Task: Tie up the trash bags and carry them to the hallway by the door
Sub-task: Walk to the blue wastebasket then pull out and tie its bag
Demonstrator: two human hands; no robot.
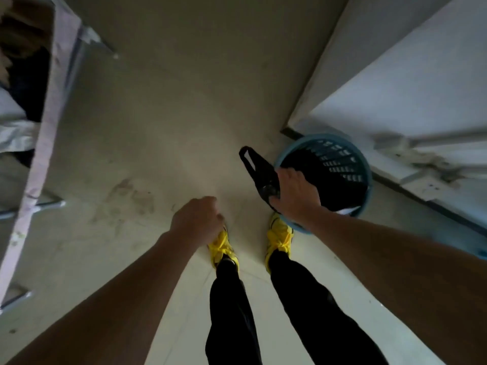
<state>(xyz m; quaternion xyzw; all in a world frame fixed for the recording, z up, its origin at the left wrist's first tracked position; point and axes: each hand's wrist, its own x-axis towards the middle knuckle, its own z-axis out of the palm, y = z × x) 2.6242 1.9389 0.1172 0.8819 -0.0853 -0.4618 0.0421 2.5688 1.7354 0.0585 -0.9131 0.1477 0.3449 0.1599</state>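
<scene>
- The right hand (pixel 295 192) is closed around the gathered top of the black trash bag (pixel 259 171), knuckles up, at the near-left rim of the basket.
- The left hand (pixel 197 219) is held out beside it, well apart from the bag. Its fingers are curled under into a fist and nothing shows in it.
- The bag's free loop handle runs in a long diagonal from the grip, up and to the left, with the loop end pointing away over the floor.
- The rest of the bag lines the round blue basket (pixel 369 180), partly covered by the right forearm. What it holds cannot be made out.
- Yellow shoes (pixel 279 235) and black trousers (pixel 232 299) stand just beside the basket.
- The pale, scuffed floor (pixel 158 127) is dim.
- A white panel (pixel 395 88) stands to the right, and a blurred metal frame (pixel 44 127) is cut off at the left.
</scene>
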